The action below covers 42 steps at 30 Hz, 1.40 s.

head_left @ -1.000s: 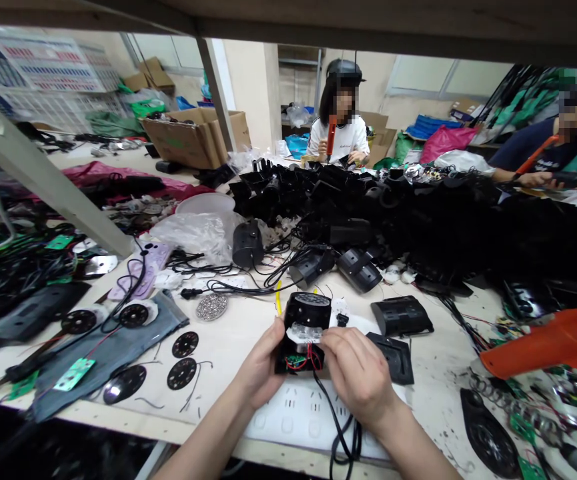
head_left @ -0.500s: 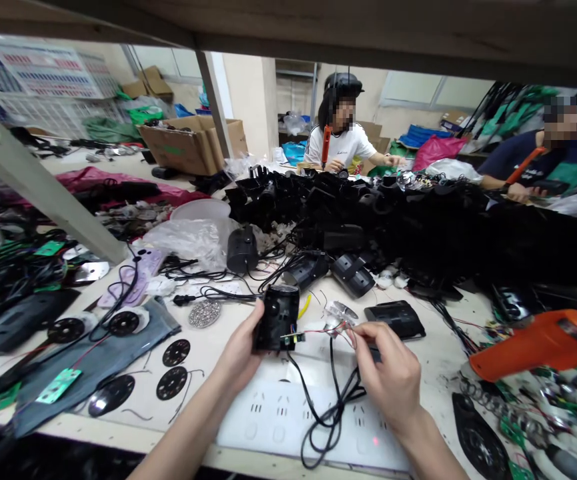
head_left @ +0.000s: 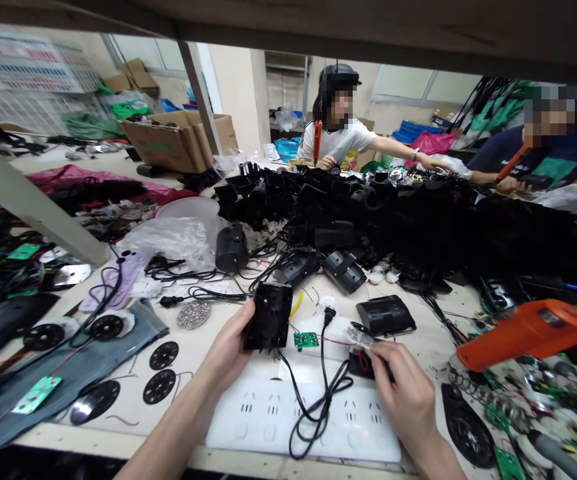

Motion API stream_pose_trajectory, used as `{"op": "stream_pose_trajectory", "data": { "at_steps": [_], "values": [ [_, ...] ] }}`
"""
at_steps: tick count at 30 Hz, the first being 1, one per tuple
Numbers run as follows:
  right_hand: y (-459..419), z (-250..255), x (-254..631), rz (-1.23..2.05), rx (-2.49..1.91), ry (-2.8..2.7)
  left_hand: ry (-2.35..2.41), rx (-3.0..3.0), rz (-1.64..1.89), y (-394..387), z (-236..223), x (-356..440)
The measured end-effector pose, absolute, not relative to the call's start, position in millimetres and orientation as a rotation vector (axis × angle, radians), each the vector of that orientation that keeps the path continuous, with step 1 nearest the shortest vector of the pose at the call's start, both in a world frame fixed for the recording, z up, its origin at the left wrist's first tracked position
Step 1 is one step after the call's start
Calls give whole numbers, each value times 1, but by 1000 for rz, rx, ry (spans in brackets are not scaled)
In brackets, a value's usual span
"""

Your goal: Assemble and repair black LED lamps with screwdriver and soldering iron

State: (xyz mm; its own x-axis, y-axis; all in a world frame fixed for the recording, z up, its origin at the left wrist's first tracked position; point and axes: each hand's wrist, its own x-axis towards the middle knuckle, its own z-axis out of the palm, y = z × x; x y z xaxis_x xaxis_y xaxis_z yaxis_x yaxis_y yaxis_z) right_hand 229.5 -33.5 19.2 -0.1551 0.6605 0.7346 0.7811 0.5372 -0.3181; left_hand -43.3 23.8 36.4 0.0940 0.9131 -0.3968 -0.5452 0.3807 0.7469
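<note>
head view: the small green circuit board (head_left: 306, 340), which a moment ago peeks from the bottom edge of the black curved plastic housing (head_left: 268, 317), is now outside it, in the gap between the two hands. whether it hangs or rests on the paper below, i cannot tell. the left hand (head_left: 233, 347) keeps the housing upright over the middle of the bench, thumb along its near side and palm wrapped round it; the other fingers are mostly hidden behind.

the right hand (head_left: 403, 380) has moved farther off to the right, thumb and forefinger pinched nearly together at the edge of a clear plastic piece (head_left: 361, 335). they seem to have hold of it, though its wires may be caught in the pinch too. a thin red wire runs from that piece back towards the board, so these parts look joined.

this suggests the insides are now well clear of the housing, with the wiring yet to be separated. the looped black power cord (head_left: 324, 408) comes down from the housing's lower edge, over the white multi-socket power strip (head_left: 255, 427). behind the black heap, a co-worker's arm now stretches out sideways.
</note>
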Motion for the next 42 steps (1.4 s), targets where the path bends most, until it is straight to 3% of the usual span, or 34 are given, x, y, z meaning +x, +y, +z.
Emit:
{"op": "stream_pose_trajectory", "data": {
  "at_steps": [42],
  "values": [
    [-26, 8, 219, -234, -1202, -1832, 870, 649, 1147, 16, 26, -54]
  ]
}}
